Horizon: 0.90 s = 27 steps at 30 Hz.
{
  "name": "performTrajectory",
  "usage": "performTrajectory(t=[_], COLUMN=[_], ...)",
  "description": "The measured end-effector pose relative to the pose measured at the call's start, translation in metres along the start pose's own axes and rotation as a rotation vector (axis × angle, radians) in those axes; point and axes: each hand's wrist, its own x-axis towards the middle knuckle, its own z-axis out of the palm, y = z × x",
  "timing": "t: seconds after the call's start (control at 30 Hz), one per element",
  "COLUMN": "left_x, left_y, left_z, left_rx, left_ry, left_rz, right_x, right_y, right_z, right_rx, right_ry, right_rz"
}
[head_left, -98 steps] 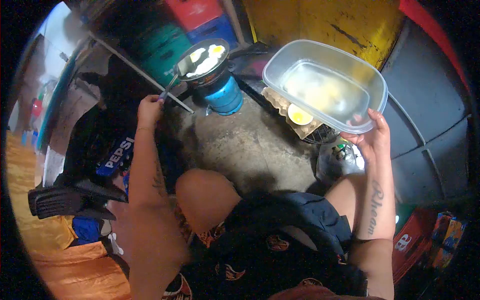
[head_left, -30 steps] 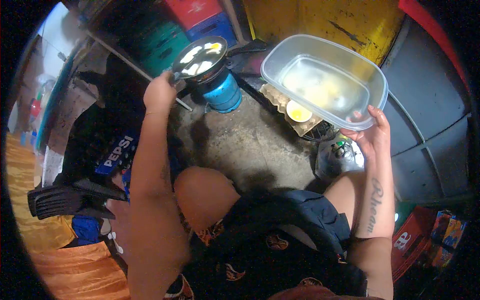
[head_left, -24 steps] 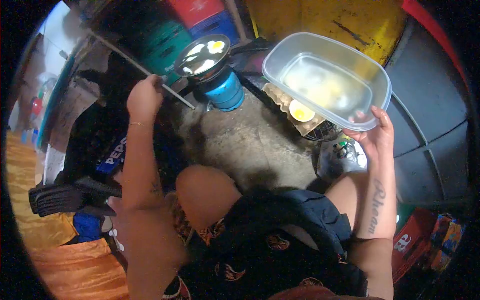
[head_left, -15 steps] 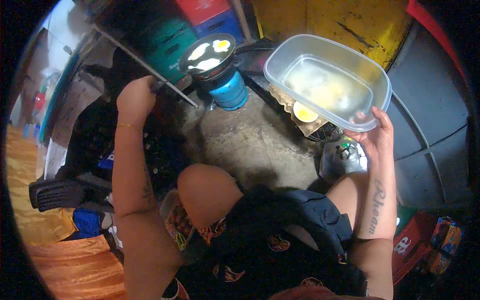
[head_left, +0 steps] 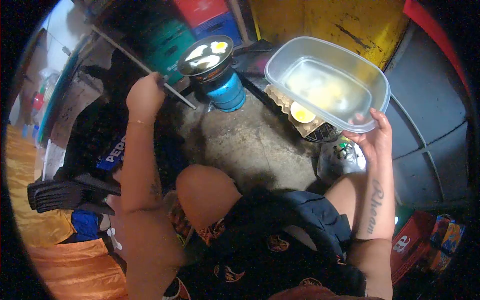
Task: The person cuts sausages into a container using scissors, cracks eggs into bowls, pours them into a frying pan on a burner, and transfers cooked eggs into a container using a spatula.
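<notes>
Several eggs [head_left: 205, 61] lie frying in a dark round pan [head_left: 229, 53] on a blue burner [head_left: 226, 93]. To the pan's lower left is my left hand [head_left: 145, 95], its fingers curled round something I cannot make out. My right hand [head_left: 374, 131] grips the lower right corner of a clear plastic container [head_left: 327, 82], tilted, with a cloudy, yellowish look at its bottom. Partly under the container, a white bowl [head_left: 302, 113] with yellow content rests on a cardboard egg tray [head_left: 277, 97].
A clear plastic bag [head_left: 336, 163] lies on the concrete floor [head_left: 250, 145] near my right knee. Green [head_left: 170, 50] and red [head_left: 197, 11] crates stand behind the pan. A metal rod [head_left: 127, 56] slants near my left hand. A black slatted object [head_left: 65, 194] is at the left.
My left hand, earlier with a spatula at the pan, has drawn back to the left, then shifted slightly right again. The container has stayed nearly in place in my right hand.
</notes>
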Motion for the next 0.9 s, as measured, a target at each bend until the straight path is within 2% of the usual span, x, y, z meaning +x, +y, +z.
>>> performTrajectory(t=[0.2,0.3,0.5,0.7,0.8,0.9], left_x=[0.023,0.025,0.038,0.043,0.039,0.034], left_y=[0.015,0.029,0.049,0.062,0.058,0.047], left_z=[0.046,0.055,0.078,0.087,0.087,0.079], left_rx=[0.007,0.055,-0.015,-0.081,-0.079,-0.046], left_ry=[0.061,0.035,0.043,0.065,0.081,0.036], left_rz=[0.037,0.08,0.049,-0.002,-0.059,-0.028], right_x=[0.007,-0.001,-0.001,-0.004,-0.002,-0.006], right_y=[-0.002,-0.001,-0.003,-0.006,-0.005,-0.005], right_z=[-0.017,-0.006,-0.007,-0.002,-0.006,0.003], right_rx=[0.046,-0.008,0.022,0.09,0.038,0.014], right_ry=[-0.14,0.032,0.037,-0.05,-0.034,0.019], right_rz=[0.02,-0.056,-0.046,-0.012,-0.051,-0.052])
